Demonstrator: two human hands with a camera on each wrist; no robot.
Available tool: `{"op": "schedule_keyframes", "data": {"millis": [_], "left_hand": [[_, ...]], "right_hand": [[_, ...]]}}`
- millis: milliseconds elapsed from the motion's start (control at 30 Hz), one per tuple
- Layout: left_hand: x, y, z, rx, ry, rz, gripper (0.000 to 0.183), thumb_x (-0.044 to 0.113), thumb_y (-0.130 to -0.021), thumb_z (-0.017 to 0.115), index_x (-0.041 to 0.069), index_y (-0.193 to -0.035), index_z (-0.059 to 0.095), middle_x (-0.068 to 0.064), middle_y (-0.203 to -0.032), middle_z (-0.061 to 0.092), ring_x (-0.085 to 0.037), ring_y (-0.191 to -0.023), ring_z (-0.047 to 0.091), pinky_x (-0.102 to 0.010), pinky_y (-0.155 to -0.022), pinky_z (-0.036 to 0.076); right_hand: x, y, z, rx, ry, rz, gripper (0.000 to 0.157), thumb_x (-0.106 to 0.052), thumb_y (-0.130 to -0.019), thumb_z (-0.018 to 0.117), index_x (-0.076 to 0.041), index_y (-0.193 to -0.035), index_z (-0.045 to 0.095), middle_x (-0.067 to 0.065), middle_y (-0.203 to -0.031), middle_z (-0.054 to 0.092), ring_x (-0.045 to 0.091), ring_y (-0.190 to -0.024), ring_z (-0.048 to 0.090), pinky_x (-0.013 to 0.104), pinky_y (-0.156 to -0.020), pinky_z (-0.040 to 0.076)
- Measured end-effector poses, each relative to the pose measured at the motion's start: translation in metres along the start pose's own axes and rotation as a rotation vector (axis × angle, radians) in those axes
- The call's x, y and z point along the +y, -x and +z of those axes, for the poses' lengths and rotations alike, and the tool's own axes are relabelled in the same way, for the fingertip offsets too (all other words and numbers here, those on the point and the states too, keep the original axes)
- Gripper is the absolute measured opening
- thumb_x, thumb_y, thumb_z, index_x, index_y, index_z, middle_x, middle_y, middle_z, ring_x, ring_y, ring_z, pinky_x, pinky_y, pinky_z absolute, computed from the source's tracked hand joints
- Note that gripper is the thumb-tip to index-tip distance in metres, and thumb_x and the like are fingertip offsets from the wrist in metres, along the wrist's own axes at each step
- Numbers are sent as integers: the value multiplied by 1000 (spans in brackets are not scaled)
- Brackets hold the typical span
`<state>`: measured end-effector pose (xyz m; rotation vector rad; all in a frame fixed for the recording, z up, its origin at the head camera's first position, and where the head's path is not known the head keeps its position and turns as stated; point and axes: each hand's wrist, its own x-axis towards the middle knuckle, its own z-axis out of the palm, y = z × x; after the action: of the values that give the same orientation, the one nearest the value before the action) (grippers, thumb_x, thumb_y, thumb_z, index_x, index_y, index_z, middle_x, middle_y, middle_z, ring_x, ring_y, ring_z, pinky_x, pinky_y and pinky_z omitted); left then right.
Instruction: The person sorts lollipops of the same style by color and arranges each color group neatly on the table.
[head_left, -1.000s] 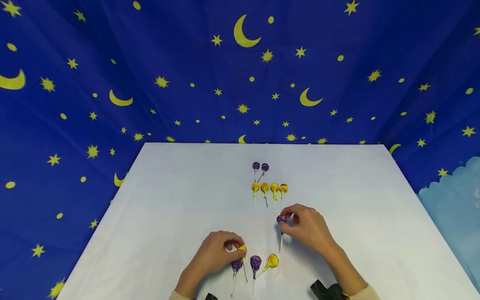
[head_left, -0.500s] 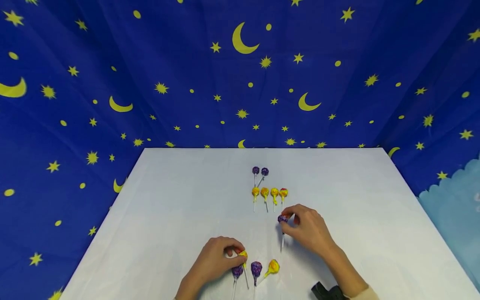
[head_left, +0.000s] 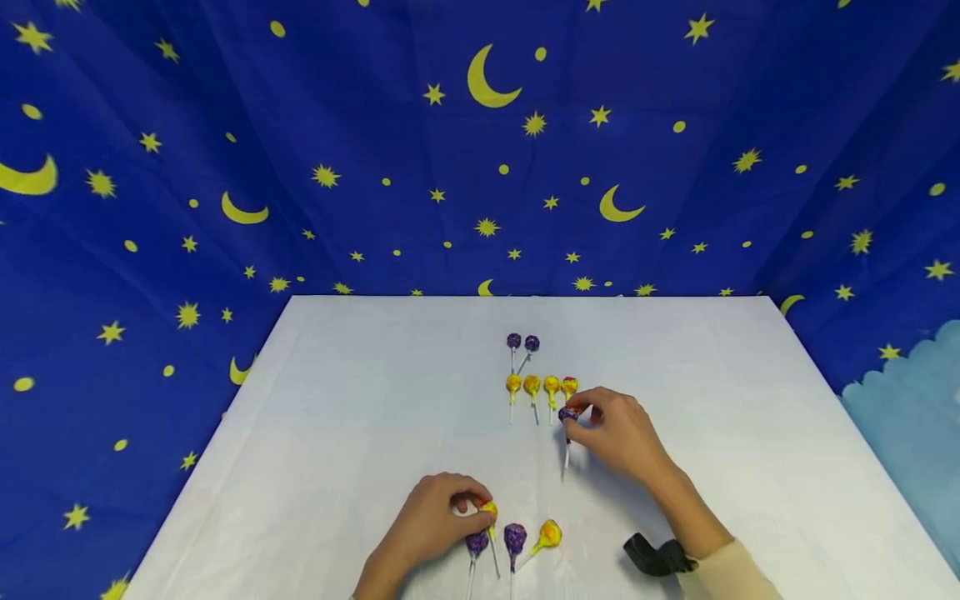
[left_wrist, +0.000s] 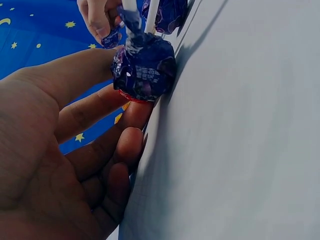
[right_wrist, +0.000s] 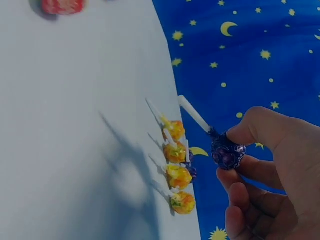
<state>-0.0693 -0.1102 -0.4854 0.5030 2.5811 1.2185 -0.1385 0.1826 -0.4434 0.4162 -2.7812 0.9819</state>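
My right hand (head_left: 618,435) pinches a purple-wrapped lollipop (head_left: 567,414) by its head, stick pointing toward me. In the right wrist view this lollipop (right_wrist: 227,156) appears between thumb and fingers, raised above the table. My left hand (head_left: 433,517) pinches a yellow lollipop (head_left: 490,507) near the front. Right beside that hand lies a purple lollipop (head_left: 477,545), whose wrapped head (left_wrist: 145,72) mostly hides the yellow one in the left wrist view. To its right are another purple lollipop (head_left: 515,537) and a yellow one (head_left: 551,533), stick slanting.
Beyond my right hand, several yellow lollipops (head_left: 532,384) form a row, sticks toward me. Two purple lollipops (head_left: 513,341) lie behind them. The white table (head_left: 360,400) ends at a blue curtain (head_left: 405,108) with moons and stars. A black strap piece (head_left: 654,556) is by my right wrist.
My right hand has carried the purple lollipop away from me, close to the right end of the yellow row. My left hand keeps its place on the yellow lollipop. The head view tilted slightly.
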Motion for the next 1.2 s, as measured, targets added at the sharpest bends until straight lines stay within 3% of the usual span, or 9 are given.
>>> {"op": "schedule_keyframes", "data": {"millis": [533, 967, 1200], "left_hand": [[1, -2, -2, 13, 0, 5, 17, 44, -81, 75, 30, -91, 72, 18, -79, 60, -4, -68, 53, -26, -64, 43], [1, 3, 1, 7, -4, -20, 18, 45, -81, 75, 31, -91, 73, 18, -75, 58, -4, -67, 51, -27, -64, 41], [1, 0, 1, 16, 2, -14, 19, 45, -80, 75, 30, -91, 73, 17, -76, 59, -4, -68, 52, -27, -65, 41]], "right_hand": [[7, -44, -7, -70, -3, -11, 19, -26, -81, 72, -15, -96, 74, -6, -81, 63, 12, -64, 52, 32, -55, 41], [18, -63, -3, -123, -31, 43, 19, -26, -84, 70, -15, -99, 74, -5, -88, 65, 13, -68, 54, 33, -56, 42], [21, -80, -3, -104, -25, 50, 21, -26, -86, 69, -12, -101, 73, -2, -90, 66, 15, -72, 54, 33, -59, 43]]}}
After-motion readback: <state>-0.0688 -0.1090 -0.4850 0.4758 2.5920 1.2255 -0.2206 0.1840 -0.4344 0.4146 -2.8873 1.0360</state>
